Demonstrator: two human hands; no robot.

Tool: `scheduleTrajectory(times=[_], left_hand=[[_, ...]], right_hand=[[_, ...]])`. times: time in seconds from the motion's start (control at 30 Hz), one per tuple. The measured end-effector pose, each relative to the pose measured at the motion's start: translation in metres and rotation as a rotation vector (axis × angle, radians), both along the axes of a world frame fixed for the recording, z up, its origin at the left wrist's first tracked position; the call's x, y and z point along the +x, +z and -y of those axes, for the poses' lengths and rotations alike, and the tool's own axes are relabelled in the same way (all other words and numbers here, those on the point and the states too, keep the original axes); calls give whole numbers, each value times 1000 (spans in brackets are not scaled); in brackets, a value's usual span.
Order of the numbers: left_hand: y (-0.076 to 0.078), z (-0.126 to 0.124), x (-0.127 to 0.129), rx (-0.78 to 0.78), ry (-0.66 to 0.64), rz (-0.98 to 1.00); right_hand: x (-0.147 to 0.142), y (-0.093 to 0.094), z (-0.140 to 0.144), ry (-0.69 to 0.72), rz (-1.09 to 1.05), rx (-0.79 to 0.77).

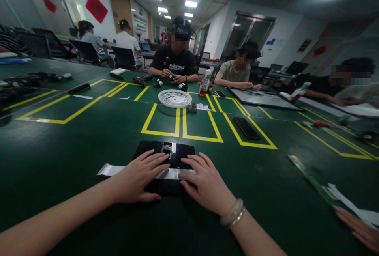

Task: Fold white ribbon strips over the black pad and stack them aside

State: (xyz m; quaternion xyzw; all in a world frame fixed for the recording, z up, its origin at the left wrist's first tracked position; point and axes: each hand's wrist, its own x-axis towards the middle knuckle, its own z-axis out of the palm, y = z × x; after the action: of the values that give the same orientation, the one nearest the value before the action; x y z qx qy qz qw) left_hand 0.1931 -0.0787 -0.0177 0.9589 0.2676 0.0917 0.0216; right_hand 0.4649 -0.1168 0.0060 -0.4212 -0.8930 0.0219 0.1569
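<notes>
Left hand (pixel 145 174) and right hand (pixel 207 180) outspread, fingers over white strip (pixel 114 170) and black panel (pixel 180 152), strip passing panel's left edge, green tabletop (pixel 257 200) around.

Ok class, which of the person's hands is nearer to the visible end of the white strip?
The left hand: it covers part of the white strip, to the right of its visible end. The right hand is farther right, beyond the left hand.
</notes>
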Motion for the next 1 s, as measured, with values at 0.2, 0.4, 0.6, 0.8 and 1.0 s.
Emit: scheduleTrajectory(times=[0.2, 0.4, 0.6, 0.8, 1.0], left_hand=[[6, -5, -1, -89, 22, 34], [20, -16, -18, -8, 144, 79], [32, -56, -80, 206, 493, 16], [19, -90, -192, 190, 970, 1], [0, -88, -260, 115, 1273, 115]], right_hand=[[5, 2, -4, -41, -91, 106], [7, 1, -5, -63, -215, 299], [8, 0, -6, -83, -270, 335], [9, -2, -7, -104, -263, 315], [9, -4, -8, -116, -274, 311]])
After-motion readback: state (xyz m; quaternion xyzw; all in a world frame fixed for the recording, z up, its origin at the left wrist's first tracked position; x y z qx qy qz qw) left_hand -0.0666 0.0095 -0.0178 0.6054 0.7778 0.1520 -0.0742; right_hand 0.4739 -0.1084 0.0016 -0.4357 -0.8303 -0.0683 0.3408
